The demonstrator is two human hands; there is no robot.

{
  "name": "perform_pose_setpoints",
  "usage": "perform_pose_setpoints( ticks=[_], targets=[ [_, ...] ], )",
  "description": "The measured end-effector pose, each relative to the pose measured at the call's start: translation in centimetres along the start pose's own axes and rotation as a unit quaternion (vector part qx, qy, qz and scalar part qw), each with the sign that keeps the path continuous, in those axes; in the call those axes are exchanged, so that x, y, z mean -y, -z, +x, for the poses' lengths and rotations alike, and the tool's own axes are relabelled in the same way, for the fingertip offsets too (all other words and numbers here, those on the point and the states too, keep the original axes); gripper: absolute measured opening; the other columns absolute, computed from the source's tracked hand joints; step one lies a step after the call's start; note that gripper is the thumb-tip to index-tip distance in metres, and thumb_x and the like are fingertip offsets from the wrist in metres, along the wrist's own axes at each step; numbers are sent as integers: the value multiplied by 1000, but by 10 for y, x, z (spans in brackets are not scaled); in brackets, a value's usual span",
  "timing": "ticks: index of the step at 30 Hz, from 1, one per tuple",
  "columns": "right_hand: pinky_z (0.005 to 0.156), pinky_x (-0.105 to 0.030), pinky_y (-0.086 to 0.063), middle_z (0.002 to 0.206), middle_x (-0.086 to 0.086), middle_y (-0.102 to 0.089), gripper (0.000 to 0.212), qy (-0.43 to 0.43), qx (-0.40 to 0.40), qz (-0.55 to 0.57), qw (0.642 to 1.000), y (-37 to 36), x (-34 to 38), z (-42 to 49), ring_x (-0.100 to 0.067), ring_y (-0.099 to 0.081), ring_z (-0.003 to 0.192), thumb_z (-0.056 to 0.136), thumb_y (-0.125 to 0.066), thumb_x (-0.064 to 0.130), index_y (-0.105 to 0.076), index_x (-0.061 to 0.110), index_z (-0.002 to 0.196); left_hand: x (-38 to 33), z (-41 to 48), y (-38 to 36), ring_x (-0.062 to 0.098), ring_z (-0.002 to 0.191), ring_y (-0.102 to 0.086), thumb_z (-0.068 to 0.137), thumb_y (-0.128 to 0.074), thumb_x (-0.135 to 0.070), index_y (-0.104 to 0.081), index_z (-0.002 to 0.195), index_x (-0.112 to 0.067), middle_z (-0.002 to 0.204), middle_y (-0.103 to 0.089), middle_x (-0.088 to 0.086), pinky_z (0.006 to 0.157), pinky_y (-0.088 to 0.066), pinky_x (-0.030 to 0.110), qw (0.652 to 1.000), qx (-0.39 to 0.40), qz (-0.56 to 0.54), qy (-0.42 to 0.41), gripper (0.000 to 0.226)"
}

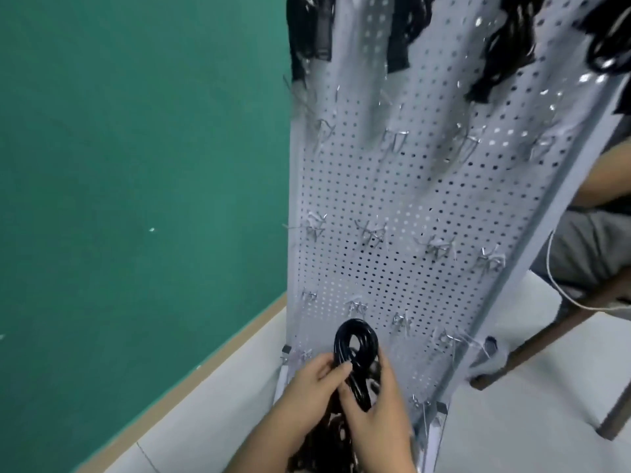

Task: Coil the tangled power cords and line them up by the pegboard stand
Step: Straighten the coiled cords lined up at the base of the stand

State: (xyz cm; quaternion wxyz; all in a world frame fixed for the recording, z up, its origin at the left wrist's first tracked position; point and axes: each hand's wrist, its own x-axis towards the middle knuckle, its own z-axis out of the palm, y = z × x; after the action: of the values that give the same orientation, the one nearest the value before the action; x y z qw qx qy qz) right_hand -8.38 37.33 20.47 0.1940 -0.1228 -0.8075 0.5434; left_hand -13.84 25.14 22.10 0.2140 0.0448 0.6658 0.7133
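At 6 o'clock, the left hand and the right hand each have a grip curled around the coiled black cord, before the pegboard stand.

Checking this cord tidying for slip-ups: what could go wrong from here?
The left hand and right hand grip only the bottom of the coiled cord; its free upper loop could spring open.
That loop sits close to a metal hook on the pegboard stand and may snag.
Below the hands lie heaped dark cords; a trailing end might tangle there.
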Motion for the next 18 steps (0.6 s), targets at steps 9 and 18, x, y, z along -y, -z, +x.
perform_pose_setpoints(
  ticks=[9,18],
  targets=[
    [120,-40,-42,145,25,-60,79,108,113,69,985,37,102,43,5,-52,137,91,-74,52,-35,42,160,-127,-41,31,13,94,-74,107,-59,-30,-72,121,-18,108,-79,3,74,-53,24,993,32,78,-89,23],
    [98,-46,-58,110,17,-79,27,158,66,89,981,36,174,54,-6,-74,104,96,-74,38,-73,37,123,-188,-45,44,20,109,-74,106,-63,-30,-74,124,-27,122,-76,2,94,-58,36,971,23,67,-230,21]
  ],
)
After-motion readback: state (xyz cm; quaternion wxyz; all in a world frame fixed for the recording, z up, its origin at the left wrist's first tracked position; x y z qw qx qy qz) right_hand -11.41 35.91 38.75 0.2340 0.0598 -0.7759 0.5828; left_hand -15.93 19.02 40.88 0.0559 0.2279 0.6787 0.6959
